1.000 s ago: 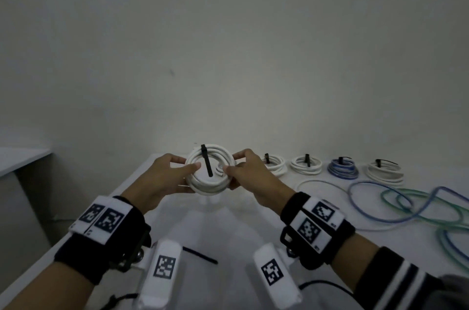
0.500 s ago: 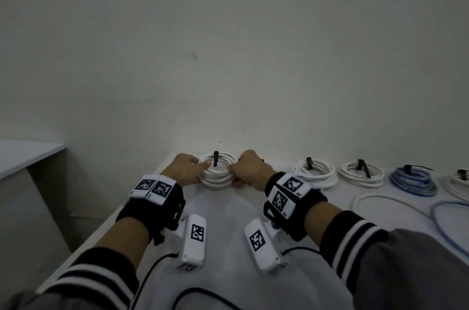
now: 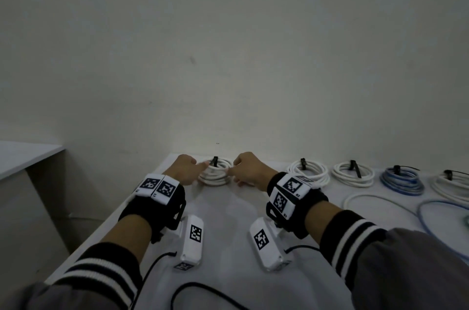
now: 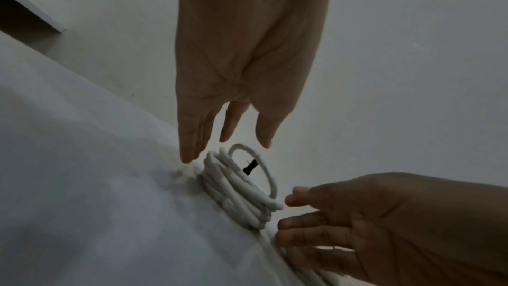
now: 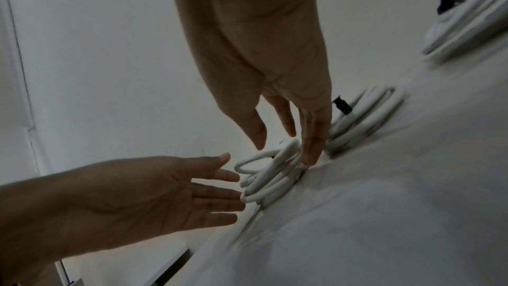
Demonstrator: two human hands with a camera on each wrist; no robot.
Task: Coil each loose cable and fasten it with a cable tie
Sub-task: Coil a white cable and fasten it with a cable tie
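A white cable coil [image 3: 215,174] bound with a black cable tie [image 3: 215,160] lies flat on the white table [image 3: 223,218], at the left end of a row by the wall. My left hand [image 3: 187,170] is at the coil's left and my right hand [image 3: 250,171] at its right, both with straight fingers and holding nothing. In the left wrist view the left hand [image 4: 225,138] hovers over the coil [image 4: 239,190] with one fingertip on the table beside it. In the right wrist view the right hand [image 5: 277,138] stands beside the coil [image 5: 269,179]; the left hand's fingertips [image 5: 236,197] touch its rim.
Further right in the row lie tied coils: white [image 3: 307,172], white [image 3: 352,174], blue [image 3: 402,181] and white [image 3: 451,185]. Loose white [image 3: 380,202] and blue [image 3: 431,221] cables sprawl at the right. The table's left edge [image 3: 114,216] drops off; a wall stands close behind.
The coil was held up between both hands; it has since been lowered onto the table at the row's left end, and both hands have let go and straightened their fingers.
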